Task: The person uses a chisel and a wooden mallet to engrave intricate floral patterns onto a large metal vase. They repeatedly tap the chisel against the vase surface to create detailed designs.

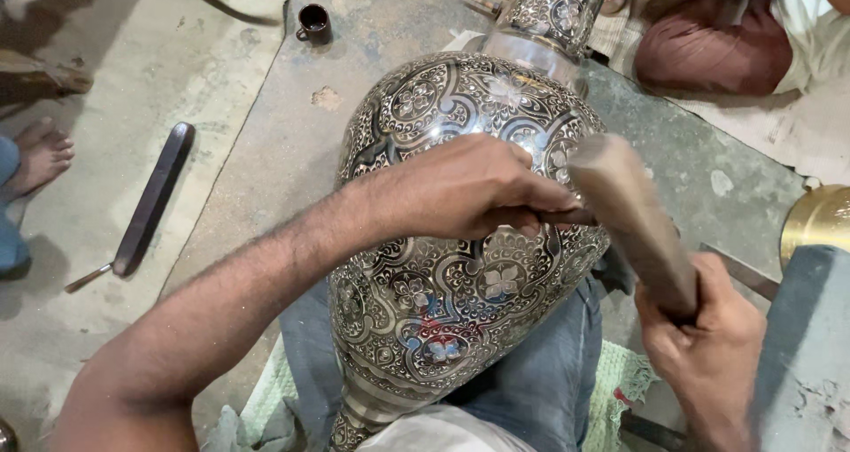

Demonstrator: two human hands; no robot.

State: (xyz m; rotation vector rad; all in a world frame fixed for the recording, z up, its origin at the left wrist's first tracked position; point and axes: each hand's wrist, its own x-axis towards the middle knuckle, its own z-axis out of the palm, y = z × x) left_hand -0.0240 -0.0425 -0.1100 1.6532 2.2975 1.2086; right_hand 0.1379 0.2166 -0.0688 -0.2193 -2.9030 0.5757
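Left hand: the left hand (465, 186) is curled tight around a thin dark chisel (553, 216), of which only a short length shows past the fingers.
Chisel tip: it seems to meet the vase wall just beyond the knuckles, though the mallet head hides the exact spot.
Right hand: the right hand (704, 328) is clenched around the lower end of a wooden mallet (633, 217), whose blurred head sits right over the chisel's free end.
Vase: a large engraved metal vase (443, 293) lies under both hands, across the person's lap, neck pointing away.
Beyond the left hand: a long dark file (152, 200) lies on the concrete floor (266, 151), well apart.
Past the vase neck: a small dark cup (313, 23) stands on the floor.
Far side: another person's bare foot (40, 155).
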